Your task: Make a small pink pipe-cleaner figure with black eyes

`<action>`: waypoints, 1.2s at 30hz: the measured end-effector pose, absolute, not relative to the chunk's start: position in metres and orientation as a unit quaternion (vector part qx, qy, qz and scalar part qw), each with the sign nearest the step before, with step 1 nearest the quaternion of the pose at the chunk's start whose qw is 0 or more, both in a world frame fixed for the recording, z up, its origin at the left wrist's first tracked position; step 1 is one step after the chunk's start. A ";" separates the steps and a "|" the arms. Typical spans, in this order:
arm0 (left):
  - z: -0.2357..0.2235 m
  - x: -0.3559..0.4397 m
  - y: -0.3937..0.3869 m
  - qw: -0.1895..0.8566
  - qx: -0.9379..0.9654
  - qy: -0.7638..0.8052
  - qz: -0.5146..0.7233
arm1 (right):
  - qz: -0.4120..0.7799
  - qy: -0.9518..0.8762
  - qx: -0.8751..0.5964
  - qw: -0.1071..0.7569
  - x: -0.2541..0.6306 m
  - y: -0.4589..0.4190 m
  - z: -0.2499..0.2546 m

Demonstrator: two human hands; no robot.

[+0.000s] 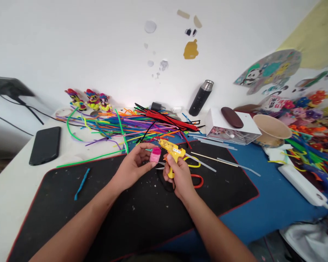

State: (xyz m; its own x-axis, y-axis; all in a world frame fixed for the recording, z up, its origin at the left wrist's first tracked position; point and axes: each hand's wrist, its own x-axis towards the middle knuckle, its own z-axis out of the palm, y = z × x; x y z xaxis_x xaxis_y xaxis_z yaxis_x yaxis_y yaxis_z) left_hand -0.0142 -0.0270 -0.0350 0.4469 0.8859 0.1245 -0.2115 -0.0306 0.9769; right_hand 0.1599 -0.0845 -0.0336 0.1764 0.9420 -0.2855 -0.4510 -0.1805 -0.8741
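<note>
In your right hand [182, 176] you have the yellow glue gun [169, 148]; its long axis lies across your view, the nozzle pointing to the left and a little away from you, the back end to the right, while its handle goes down inside your closed fingers; your left hand [131, 168] pinches the small pink piece [155, 155] between thumb and fingers, almost upright, just beside the nozzle; whether the two touch, I cannot tell; your hands are near each other but apart, both above the black mat [142, 222]

The gun is bright yellow, with brownish stains on its front part; the pink piece is short and rounded, deep magenta at its top and paler pink below; the gun carries a white label [176, 150], of which the dark print is too small to read

Beyond the gun, to the right, lie a yellow loop [195, 162], a red loop [199, 185] and some translucent sticks [207, 166]; a blue twisted piece [82, 183] lies to the left; farther away there are the heap of coloured stems [142, 125], the black flask [199, 102] and the white box [248, 125]
</note>
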 end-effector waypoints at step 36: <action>-0.035 -0.011 -0.031 0.551 0.615 0.351 0.443 | 0.580 -0.310 -0.471 0.588 0.146 -0.056 -0.032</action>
State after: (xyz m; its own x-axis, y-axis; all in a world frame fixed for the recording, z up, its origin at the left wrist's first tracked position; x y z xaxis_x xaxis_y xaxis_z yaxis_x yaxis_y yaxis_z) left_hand -0.0107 -0.0313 -0.0353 0.3621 0.9187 0.1575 -0.0562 -0.1472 0.9875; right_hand 0.1464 -0.0556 -0.0318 0.1342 0.9740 -0.1822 -0.3902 -0.1171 -0.9132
